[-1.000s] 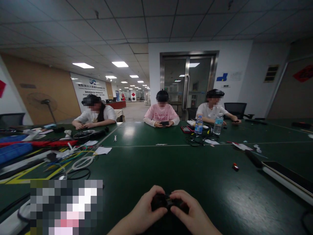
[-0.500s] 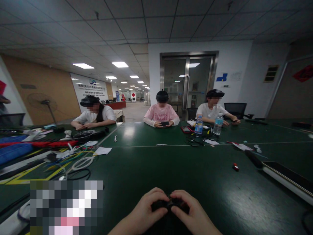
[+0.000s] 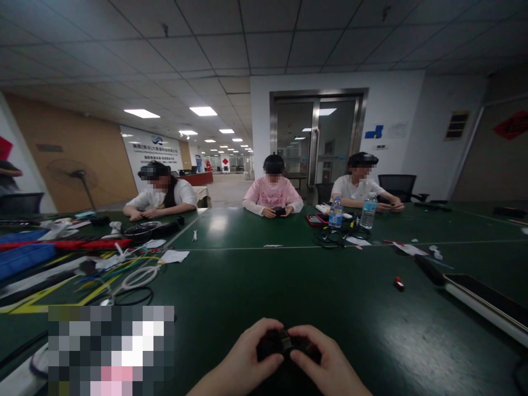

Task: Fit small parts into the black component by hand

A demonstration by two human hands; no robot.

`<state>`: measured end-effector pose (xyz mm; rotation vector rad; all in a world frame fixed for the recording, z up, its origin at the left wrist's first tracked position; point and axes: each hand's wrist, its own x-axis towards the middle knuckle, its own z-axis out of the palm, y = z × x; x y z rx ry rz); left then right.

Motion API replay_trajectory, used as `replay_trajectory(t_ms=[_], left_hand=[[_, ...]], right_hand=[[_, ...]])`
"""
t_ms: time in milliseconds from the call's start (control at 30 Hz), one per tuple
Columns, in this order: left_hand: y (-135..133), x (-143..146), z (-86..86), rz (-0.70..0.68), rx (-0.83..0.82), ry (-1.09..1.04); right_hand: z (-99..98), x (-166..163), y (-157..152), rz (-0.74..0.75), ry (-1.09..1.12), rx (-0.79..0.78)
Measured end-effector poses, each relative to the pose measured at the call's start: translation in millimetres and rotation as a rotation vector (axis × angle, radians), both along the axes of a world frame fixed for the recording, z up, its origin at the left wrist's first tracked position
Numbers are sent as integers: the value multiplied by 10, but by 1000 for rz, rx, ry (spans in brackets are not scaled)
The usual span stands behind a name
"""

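Observation:
At the near edge of the dark green table point(image 3: 231, 297), my left hand point(image 3: 249, 352) and my right hand point(image 3: 324, 355) face each other. Between them is a small dark object point(image 3: 285, 340) with a dull lighter patch on top. Thumbs and curled fingers of both hands grip it from either side. Its kind is too dark to make out, and its ends are hidden by my fingers. Beyond, to the right, lies a small red item point(image 3: 398, 283), apart from both hands.
Left side: tangled cables point(image 3: 140, 276), a blue tray point(image 3: 25, 259) and a paper scrap point(image 3: 175, 256). A wrench point(image 3: 195, 235) lies farther back. Two water bottles point(image 3: 368, 212) stand right of centre; a phone-like slab point(image 3: 487, 302) is at far right. Several people in headsets sit opposite.
The dark object has turned slightly between my fingers, so a lighter patch shows on it. My hands have barely shifted and keep their grip. The view has moved slightly.

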<state>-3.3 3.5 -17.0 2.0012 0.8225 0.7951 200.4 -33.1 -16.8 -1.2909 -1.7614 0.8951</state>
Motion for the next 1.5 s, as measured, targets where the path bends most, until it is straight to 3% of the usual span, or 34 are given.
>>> replay_trajectory(t_ms=[200, 400, 867, 1067, 1267, 1500], left_hand=[[3, 26, -10, -76, 97, -97], [2, 67, -1, -86, 84, -85], [13, 46, -15, -25, 171, -166], [8, 64, -21, -45, 176, -175], [-13, 64, -19, 18, 141, -131], [22, 49, -122, 20, 56, -110]], right_hand=[[27, -7, -6, -3, 31, -11], [55, 6, -14, -9, 74, -36], [42, -21, -6, -5, 97, -82], [7, -16, -6, -7, 120, -102], [0, -16, 13, -7, 146, -96], [-29, 8, 38, 29, 131, -59]])
